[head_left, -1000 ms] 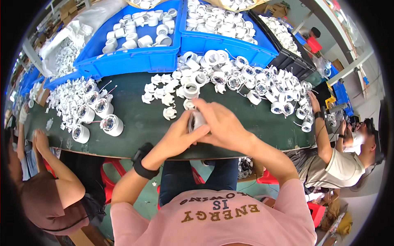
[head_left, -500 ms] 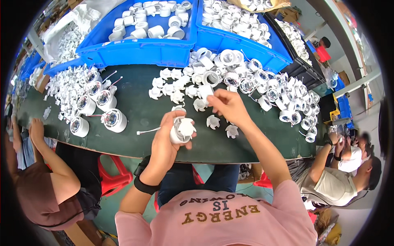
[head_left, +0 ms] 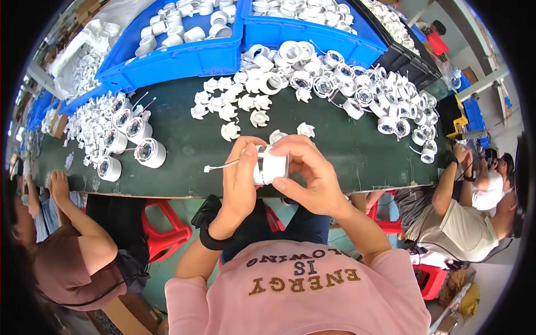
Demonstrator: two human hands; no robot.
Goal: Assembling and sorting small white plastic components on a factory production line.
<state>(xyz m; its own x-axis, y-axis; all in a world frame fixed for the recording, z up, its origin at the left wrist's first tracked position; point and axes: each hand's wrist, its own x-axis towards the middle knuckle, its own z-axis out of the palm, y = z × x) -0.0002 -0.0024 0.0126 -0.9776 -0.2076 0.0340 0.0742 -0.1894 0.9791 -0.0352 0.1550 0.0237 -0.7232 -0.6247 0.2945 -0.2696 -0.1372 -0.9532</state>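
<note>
white housing: prob light, stiff, kinda slick | left grip + right grip both curled snug on it | grab the sides, spare that thin lead

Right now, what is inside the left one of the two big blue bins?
White cylindrical parts lie in the left blue bin, some blue floor showing. What lies beneath them is covered; the far end is out of picture.

A round white part is held on its side, by the near edge of the worktop. A thin wire with a little plug pokes out left.
</note>
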